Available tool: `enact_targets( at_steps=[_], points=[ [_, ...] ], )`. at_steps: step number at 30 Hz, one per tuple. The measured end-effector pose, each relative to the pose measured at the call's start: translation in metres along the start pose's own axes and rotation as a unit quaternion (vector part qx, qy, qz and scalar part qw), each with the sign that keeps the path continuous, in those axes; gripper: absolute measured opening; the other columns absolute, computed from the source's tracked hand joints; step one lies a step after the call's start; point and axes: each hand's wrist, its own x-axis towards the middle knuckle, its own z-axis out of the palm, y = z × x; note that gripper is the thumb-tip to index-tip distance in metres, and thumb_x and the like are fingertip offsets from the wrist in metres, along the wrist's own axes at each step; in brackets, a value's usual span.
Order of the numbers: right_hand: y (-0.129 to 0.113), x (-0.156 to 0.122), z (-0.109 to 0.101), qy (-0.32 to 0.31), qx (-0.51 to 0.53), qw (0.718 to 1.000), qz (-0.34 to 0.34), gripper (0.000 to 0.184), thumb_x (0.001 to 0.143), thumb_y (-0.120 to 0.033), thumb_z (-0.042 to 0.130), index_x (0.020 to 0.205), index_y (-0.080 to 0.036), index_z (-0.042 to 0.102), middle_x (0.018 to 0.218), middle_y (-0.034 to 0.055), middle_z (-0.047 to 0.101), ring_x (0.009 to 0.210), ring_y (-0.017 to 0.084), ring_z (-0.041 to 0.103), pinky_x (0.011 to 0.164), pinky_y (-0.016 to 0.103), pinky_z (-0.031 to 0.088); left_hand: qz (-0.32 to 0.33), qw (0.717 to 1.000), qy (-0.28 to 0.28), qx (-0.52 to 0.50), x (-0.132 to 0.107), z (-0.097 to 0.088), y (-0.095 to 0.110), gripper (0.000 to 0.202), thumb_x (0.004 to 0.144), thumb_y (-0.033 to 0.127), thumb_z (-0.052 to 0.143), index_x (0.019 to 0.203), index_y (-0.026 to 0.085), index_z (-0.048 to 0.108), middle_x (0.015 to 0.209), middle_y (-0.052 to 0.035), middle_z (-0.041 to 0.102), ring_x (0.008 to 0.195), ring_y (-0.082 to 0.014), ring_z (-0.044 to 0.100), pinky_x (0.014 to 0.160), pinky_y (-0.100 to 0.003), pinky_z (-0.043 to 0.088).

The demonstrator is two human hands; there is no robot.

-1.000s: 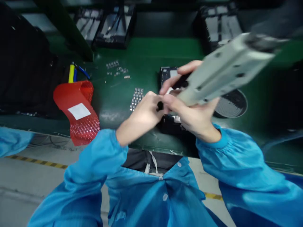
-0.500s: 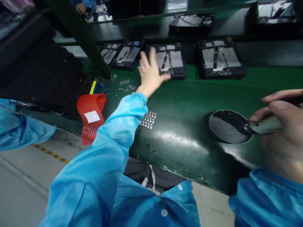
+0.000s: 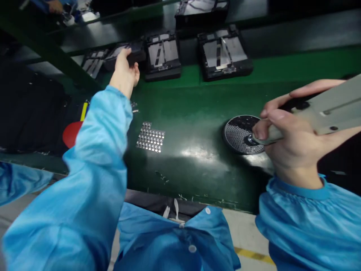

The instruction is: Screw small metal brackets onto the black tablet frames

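Note:
My left hand (image 3: 126,73) reaches to the back of the bench, its fingers and thumb closed round the near corner of a black-framed device (image 3: 137,52), which sits tilted beside similar ones. My right hand (image 3: 293,135) is wrapped round the front of a pale grey electric screwdriver (image 3: 338,107). The screwdriver's metal tip lies over a round black screw dish (image 3: 238,133) filled with small silvery dots that look like screws. Between the hands, a sheet of small silver parts (image 3: 150,139) lies on the green bench.
More black-framed devices with grey panels (image 3: 163,56) (image 3: 224,56) stand along the back. A red sheet (image 3: 72,133) and a yellow-handled tool (image 3: 84,111) lie at left, by a dark stack (image 3: 31,109). A green post (image 3: 53,52) rises there. Another person's hand (image 3: 55,6) shows far back.
My left hand has gone from spread in the air to closed on the device's corner, which has tilted. The view has swung right. The screwdriver's tip now reaches further over the dish.

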Motion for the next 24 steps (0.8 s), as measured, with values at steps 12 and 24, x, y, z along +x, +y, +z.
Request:
enact_targets(
  at_steps=[12, 24],
  points=[
    [0.016, -0.003, -0.001, 0.016, 0.032, 0.996, -0.082, 0.044, 0.074, -0.031, 0.092, 0.092, -0.014, 0.055, 0.093, 0.0000, 0.055, 0.047, 0.003, 0.048, 0.032, 0.022, 0.026, -0.333, 0.925, -0.035, -0.180, -0.321, 0.062, -0.090, 0.025, 0.081, 0.035, 0.104, 0.077, 0.024, 0.082, 0.092, -0.0003, 0.079, 0.096, -0.0163, 0.079, 0.103, -0.031, 0.071],
    [0.013, -0.008, 0.000, -0.003, -0.042, 0.997, -0.057, 0.041, 0.076, -0.038, 0.083, 0.094, -0.017, 0.053, 0.099, 0.0017, 0.051, 0.051, 0.005, 0.051, 0.037, 0.027, 0.031, 0.092, 0.904, -0.248, 0.336, -0.243, -0.034, -0.050, 0.030, 0.091, 0.062, 0.087, 0.118, 0.050, 0.088, 0.121, 0.0008, 0.083, 0.114, -0.0349, 0.074, 0.116, -0.061, 0.059]
  ],
)
